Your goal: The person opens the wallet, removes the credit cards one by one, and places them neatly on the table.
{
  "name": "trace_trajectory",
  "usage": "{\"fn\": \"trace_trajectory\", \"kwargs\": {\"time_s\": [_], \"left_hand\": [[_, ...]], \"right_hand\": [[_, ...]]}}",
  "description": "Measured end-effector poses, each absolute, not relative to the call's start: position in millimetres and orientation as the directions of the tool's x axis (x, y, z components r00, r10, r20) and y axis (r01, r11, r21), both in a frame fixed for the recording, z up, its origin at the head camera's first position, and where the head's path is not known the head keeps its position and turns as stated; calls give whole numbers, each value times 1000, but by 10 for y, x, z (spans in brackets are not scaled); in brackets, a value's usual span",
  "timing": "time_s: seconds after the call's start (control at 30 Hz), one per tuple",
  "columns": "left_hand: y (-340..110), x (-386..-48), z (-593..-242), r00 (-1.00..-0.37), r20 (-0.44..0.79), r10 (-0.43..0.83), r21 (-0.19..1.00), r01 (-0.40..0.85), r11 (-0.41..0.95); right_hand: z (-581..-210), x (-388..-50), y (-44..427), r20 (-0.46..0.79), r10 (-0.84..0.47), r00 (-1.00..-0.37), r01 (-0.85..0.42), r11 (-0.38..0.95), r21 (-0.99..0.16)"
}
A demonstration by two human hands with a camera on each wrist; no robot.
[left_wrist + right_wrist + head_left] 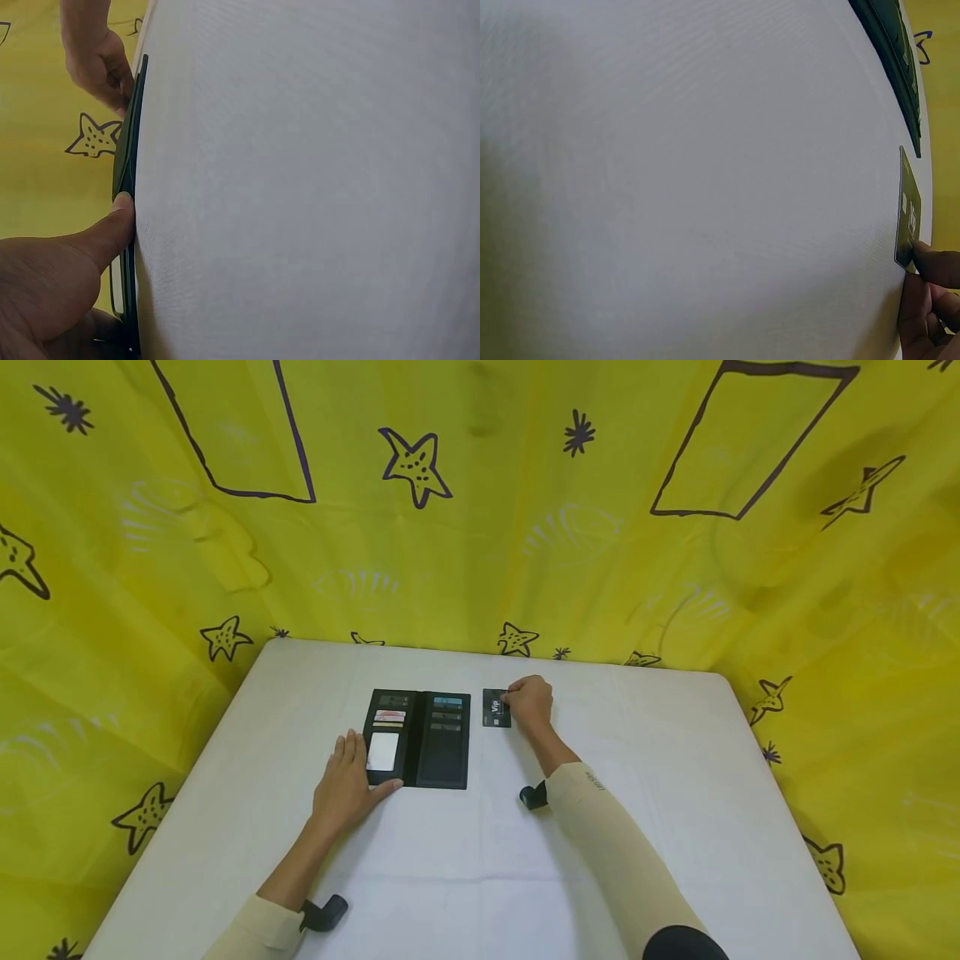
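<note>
A dark wallet (pixel 442 760) lies spread flat on the white table, several cards tucked in its slots and a white card (pixel 383 752) in the lower left pocket. My left hand (pixel 347 783) rests on the wallet's left edge, fingers straight, with the thumb along the bottom edge; the left wrist view shows that thumb (pixel 112 229) against the edge. Just right of the wallet, my right hand (pixel 531 702) pinches a black "Vip" card (pixel 492 712) by its right side. In the right wrist view the thumb and fingers grip one end of the card (pixel 908 214).
The white table (pixel 637 777) runs back to a yellow curtain (pixel 480 543) printed with starfish and other figures. Black wrist camera mounts (pixel 325 913) stick out by both forearms, which wear beige sleeves (pixel 615 843).
</note>
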State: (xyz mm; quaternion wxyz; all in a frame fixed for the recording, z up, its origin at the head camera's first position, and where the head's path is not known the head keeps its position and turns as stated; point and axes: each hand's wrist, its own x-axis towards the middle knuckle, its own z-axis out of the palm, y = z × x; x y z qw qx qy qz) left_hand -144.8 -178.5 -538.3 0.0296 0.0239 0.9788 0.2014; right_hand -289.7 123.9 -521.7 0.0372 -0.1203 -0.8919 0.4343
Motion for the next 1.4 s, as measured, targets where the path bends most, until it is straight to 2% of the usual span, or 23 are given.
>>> {"fn": "trace_trajectory", "kwargs": {"time_s": [1.2,1.4], "left_hand": [[-1787,-1450,-5384,-996,-61,61,399,32,916],[-1798,-1458,-5397,-996,-74,55,401,21,916]], "right_hand": [[-5195,-2892,1279,-44,223,-974,173,602,-780],[-5136,-2848,1219,-56,184,-981,156,591,-791]]}}
